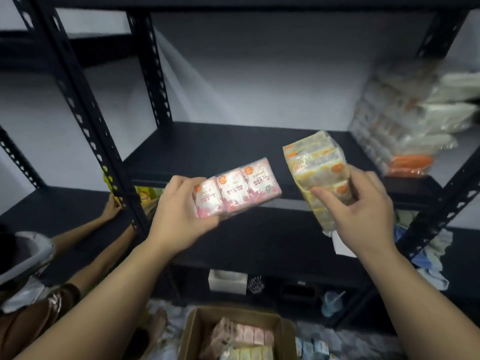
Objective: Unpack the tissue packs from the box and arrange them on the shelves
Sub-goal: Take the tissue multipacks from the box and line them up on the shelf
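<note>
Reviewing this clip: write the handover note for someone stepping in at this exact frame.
Left hand grips the pink tissue pack, held in front of the shelf edge.
Right hand grips the yellow tissue pack, tilted above the middle shelf.
Done: a stack of packs already sits at the shelf's right end.
Left: set down both held packs, then empty the cardboard box on the floor, which still holds more packs.
Another person's hand holds the rack post on the left.

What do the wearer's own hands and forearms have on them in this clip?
Nothing visible: the left hand and right hand are bare, with no gloves, rings or watch, and both forearms are uncovered, with no sleeve in view down to the frame's edge.
</note>
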Tool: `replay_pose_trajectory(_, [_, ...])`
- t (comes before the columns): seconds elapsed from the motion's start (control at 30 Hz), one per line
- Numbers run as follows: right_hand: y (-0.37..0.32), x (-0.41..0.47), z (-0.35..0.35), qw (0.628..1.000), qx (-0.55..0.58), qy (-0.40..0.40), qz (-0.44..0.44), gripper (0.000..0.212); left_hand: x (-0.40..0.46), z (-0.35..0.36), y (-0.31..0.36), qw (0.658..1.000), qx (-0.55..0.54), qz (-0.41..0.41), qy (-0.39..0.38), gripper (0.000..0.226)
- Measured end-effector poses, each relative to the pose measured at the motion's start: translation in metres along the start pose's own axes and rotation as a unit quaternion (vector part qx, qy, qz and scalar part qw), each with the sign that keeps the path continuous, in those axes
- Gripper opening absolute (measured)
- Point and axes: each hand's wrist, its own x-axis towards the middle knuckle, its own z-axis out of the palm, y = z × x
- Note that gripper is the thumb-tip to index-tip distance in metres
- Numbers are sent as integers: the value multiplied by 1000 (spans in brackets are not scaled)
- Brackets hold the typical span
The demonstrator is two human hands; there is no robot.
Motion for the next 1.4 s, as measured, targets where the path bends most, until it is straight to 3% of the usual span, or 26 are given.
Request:
replay_pose_trajectory(0.3, [-31,92,47,986,-157,11,-63,54,115,-31,-33,999,-1,53,-8,77])
replay_pose_trajectory(0.47, [-3,110,84,965,-258,-32,-31,60,154,-16,-61,995,54,66,-49,84])
replay_pose_trajectory(0.6, [16,115,107,938,-325,-113,-37,64,164,-1,-75,989,82,80,-94,88])
replay_pose_trajectory(1.0, [26,139,112,919,-349,-174,-56,83,192,14,-84,967,179,77,-166,100])
replay_pose_trajectory(1.23, [30,174,106,914,-318,-242,-72,86,224,18,-53,944,189,-18,-269,89])
replay_pose_trajectory(1.4, [38,180,118,895,-345,-279,-52,103,234,43,-28,938,217,-43,-268,81])
